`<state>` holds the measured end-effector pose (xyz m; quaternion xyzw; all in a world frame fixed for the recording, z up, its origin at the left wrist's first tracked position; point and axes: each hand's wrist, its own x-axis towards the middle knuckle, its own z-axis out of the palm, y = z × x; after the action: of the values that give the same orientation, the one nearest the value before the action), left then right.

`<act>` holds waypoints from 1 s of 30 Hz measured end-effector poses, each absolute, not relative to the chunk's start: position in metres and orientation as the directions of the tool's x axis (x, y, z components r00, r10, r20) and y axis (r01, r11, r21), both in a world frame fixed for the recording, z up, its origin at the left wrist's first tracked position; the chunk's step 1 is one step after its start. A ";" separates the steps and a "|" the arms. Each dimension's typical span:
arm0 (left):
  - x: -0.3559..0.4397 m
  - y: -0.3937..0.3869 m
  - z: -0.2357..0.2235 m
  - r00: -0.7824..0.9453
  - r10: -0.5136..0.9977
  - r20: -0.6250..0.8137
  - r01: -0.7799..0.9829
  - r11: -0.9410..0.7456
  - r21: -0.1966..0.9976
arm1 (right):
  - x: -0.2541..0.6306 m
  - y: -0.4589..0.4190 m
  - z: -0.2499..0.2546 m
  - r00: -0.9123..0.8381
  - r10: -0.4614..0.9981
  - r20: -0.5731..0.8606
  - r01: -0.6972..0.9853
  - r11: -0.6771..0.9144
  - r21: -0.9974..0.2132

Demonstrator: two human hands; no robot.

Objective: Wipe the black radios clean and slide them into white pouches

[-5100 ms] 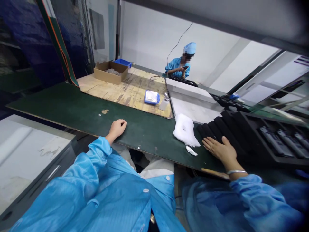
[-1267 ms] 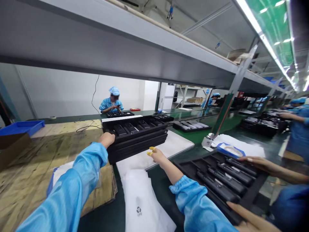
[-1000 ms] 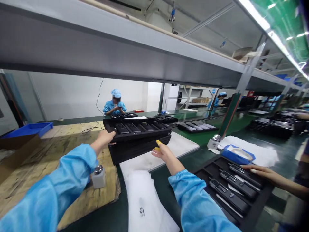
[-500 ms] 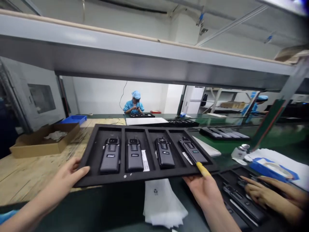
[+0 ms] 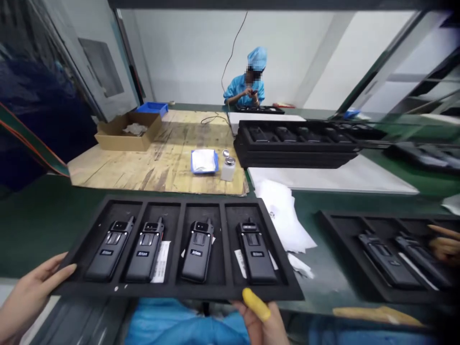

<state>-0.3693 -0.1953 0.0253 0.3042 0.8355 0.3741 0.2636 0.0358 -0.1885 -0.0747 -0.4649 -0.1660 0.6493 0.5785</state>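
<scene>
"Gripping the black tray (image 5: 179, 291) at its near side, you have it out over the front edge of the green surface (image 5: 39, 206). What has changed?"

"It has come away from the stack of trays (image 5: 294, 158) farther back and now sits low before you. That means its load lies right in front of your body, and both your hands are taken up with carrying it."

"How do your fingers hold?"

"Your left hand (image 5: 39, 285) pinches the left near corner, thumb on top. Your right hand (image 5: 268, 326) pinches the near rim, a yellow cover (image 5: 256, 304) on one digit. What lies under the rim is hidden, so I can't tell how those fingers are set."

"Count for you, then?"

"Four compartments, four handsets (image 5: 196, 251), one in each. White slips show beside three; their exact number is unclear. Four more devices show in the stack's top tray."

"And around you?"

"One pile of white sleeves (image 5: 283, 215) just beyond, one white bottle (image 5: 228, 170) beside one small blue dish (image 5: 216, 163), one cardboard box (image 5: 118, 141), one blue bin (image 5: 163, 111). To your right, another tray (image 5: 354, 258) shows two handsets and a co-worker's hand (image 5: 445, 247); across sits one person (image 5: 237, 88)."
</scene>
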 end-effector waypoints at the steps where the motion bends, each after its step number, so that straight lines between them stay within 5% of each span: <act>1: -0.365 -0.196 0.024 -0.677 0.695 -0.243 0.259 0.533 0.805 | 0.029 -0.188 -0.075 0.098 0.897 -0.431 -0.576 -0.302 -0.760; 6: -0.357 -0.185 0.012 -0.680 0.678 -0.279 0.221 0.552 0.804 | 0.031 -0.180 -0.062 -0.057 0.805 -0.590 -0.521 -0.528 -0.671; 10: -0.371 -0.175 0.006 -0.685 0.715 -0.143 0.498 0.602 0.624 | 0.063 -0.177 -0.048 -0.313 0.648 -0.694 -0.152 -0.756 -0.637; 14: -0.349 -0.164 0.018 -0.435 0.840 0.324 0.890 0.345 0.300 | 0.095 -0.173 -0.035 -0.440 0.684 -0.582 0.162 -0.578 -0.800; 18: -0.269 -0.141 0.018 -0.077 0.881 0.467 0.968 -0.047 0.247 | 0.106 -0.150 -0.029 -0.124 0.975 -0.187 0.346 -0.134 -0.929; 22: -0.185 -0.119 -0.007 0.139 0.919 0.368 0.977 -0.189 0.103 | 0.097 -0.126 -0.041 0.029 0.960 0.280 0.822 0.136 -0.553; 26: -0.146 -0.108 -0.021 0.183 0.942 0.281 0.983 -0.183 -0.029 | 0.083 -0.119 -0.052 -0.070 0.956 0.284 0.974 0.127 -0.189; 30: -0.143 -0.102 -0.021 0.132 0.963 0.235 0.991 -0.132 -0.017 | 0.072 -0.120 -0.055 -0.081 0.952 0.294 0.984 0.123 -0.127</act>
<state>-0.1427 -0.1017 -0.0208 0.7476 0.6535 0.0836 -0.0842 0.0717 -0.1197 -0.0551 -0.6602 -0.7334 -0.0520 0.1536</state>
